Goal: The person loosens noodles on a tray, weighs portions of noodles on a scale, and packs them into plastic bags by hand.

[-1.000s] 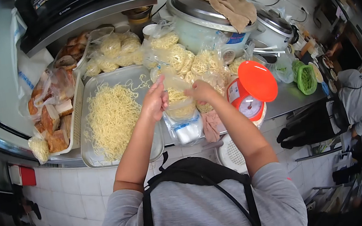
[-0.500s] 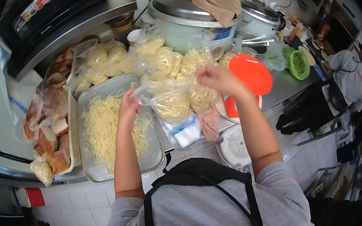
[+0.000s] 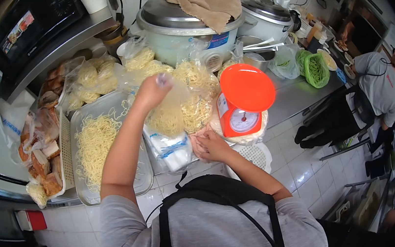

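My left hand (image 3: 155, 91) is closed on the gathered top of a clear plastic bag of noodles (image 3: 165, 120), which hangs over the counter beside other noodle bags (image 3: 196, 111). Lower and to the right, my right hand (image 3: 211, 146) rests on a pink cloth (image 3: 200, 143), its fingers partly spread. White packets in clear plastic (image 3: 170, 154) lie just left of that cloth. An orange scale (image 3: 241, 118) with a round orange pan (image 3: 247, 87) stands right of my right hand. Loose noodles (image 3: 95, 143) lie in a metal tray (image 3: 139, 180) on the left.
A basket of meat pieces (image 3: 67, 159) is at the far left. Behind the noodle bags stands a large lidded cooker (image 3: 162, 34) with a brown cloth (image 3: 207, 4). A green bag of vegetables (image 3: 317, 70) lies at the right, near another person (image 3: 375, 82).
My left hand has moved up and right with the noodle bag. My right hand has let go of the bag and come down onto the pink cloth. The view has shifted rightward.
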A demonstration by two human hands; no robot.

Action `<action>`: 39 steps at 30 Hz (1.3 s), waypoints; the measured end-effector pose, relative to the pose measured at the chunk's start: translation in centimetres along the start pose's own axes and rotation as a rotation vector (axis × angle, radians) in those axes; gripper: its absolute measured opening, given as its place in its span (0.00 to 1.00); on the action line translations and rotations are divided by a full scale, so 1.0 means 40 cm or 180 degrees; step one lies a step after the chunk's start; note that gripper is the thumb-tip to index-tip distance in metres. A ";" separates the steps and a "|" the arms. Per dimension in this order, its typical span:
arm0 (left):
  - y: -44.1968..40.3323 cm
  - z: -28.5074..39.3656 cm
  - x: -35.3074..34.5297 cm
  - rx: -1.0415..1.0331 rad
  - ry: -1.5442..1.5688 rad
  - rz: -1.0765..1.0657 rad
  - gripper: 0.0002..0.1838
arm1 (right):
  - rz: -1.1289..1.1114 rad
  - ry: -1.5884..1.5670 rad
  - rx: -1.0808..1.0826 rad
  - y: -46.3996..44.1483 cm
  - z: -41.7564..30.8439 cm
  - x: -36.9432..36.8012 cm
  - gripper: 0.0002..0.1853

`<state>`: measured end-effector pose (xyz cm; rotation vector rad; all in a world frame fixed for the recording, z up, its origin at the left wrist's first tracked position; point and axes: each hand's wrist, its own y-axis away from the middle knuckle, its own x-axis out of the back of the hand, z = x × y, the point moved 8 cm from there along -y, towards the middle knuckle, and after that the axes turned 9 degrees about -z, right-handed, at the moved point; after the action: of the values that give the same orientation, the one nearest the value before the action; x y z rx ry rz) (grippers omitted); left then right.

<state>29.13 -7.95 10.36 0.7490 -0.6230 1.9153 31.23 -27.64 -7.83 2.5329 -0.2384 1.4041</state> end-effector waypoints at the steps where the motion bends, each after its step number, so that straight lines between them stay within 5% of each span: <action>1: -0.027 0.043 0.014 -0.0062 0.0127 0.0121 0.13 | -0.0029 -0.0011 0.0039 -0.003 0.001 0.000 0.34; 5: -0.171 0.196 0.070 -0.0462 0.0165 0.0734 0.09 | -0.0126 -0.0014 0.0064 -0.007 0.006 0.000 0.33; 9: -0.289 0.252 0.037 -0.0294 0.1861 0.1016 0.08 | -0.0023 -0.0052 0.0178 -0.007 0.009 0.003 0.30; 17: -0.360 0.075 -0.292 0.0630 0.2051 -0.0335 0.06 | 0.0407 -0.0117 0.0053 -0.031 0.039 0.001 0.08; 25: -0.172 0.013 -0.168 -0.0067 0.0702 -0.0445 0.11 | 0.0651 0.0118 -0.0152 -0.033 0.026 0.020 0.08; 27: -0.078 -0.010 -0.108 -0.0092 0.0405 -0.0411 0.12 | 0.0164 0.0171 -0.0197 -0.037 0.016 0.026 0.12; 30: 0.055 -0.102 -0.067 0.0196 0.0384 -0.0428 0.12 | -0.0446 0.0294 -0.0298 -0.024 -0.059 0.079 0.12; 33: 0.170 -0.156 -0.051 0.0535 0.0473 -0.0424 0.12 | 0.0255 0.0241 0.0803 -0.017 -0.217 0.132 0.09; 34: 0.198 -0.184 -0.057 0.0587 0.0607 -0.0391 0.12 | -0.0218 -0.0164 0.0952 -0.012 -0.267 0.109 0.07; 38: 0.294 -0.231 -0.092 0.0475 0.0993 -0.0355 0.11 | -0.1034 0.0784 0.0803 -0.067 -0.286 -0.085 0.11; 39: 0.316 -0.222 -0.098 0.0470 0.1048 -0.0366 0.11 | -0.0629 0.1150 0.0550 -0.090 -0.259 -0.096 0.12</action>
<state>17.01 -9.39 0.09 0.5301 -0.2323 1.9356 21.72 -21.17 -6.26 2.2916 0.1997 1.8261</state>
